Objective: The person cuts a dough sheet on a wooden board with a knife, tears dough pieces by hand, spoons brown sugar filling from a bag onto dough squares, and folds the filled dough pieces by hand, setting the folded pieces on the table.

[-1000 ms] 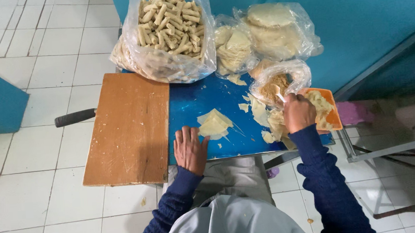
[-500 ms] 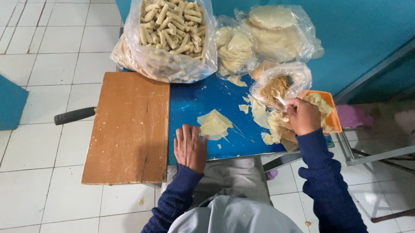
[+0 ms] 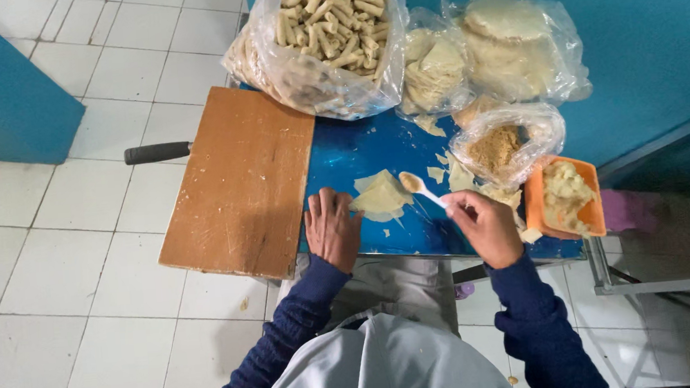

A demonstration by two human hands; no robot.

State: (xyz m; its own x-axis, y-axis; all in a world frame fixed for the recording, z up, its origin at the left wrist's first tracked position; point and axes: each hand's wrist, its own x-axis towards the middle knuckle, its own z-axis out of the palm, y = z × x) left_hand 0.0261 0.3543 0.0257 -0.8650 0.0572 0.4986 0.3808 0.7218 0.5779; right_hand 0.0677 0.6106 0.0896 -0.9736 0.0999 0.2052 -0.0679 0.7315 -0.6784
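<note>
Fingers of the right hand (image 3: 487, 225) are closed on the handle of a white spoon (image 3: 425, 189), its loaded bowl held just over the pale dough wrapper (image 3: 381, 197). Fingers of the left hand (image 3: 333, 228) lie flat and spread, gripping nothing, tips touching the wrapper's near-left edge on the blue worktop (image 3: 358, 148).

Risk: the filling could slide off the spoon short of the wrapper if the bowl tilts. The wrapper looks thin and could tear or shift if the left fingers press or drag.

Room: just right of the right fingers sits an orange tub of filling (image 3: 565, 197), close to the worktop's right edge; a knock could tip it off. Beyond the fingers, the bag of crumbs (image 3: 505, 144) and the bag of rolled pieces (image 3: 325, 39) crowd the far side. Left of the left fingers, the wooden board (image 3: 241, 182) overhangs the worktop. Open room is confined to the blue patch around the wrapper
</note>
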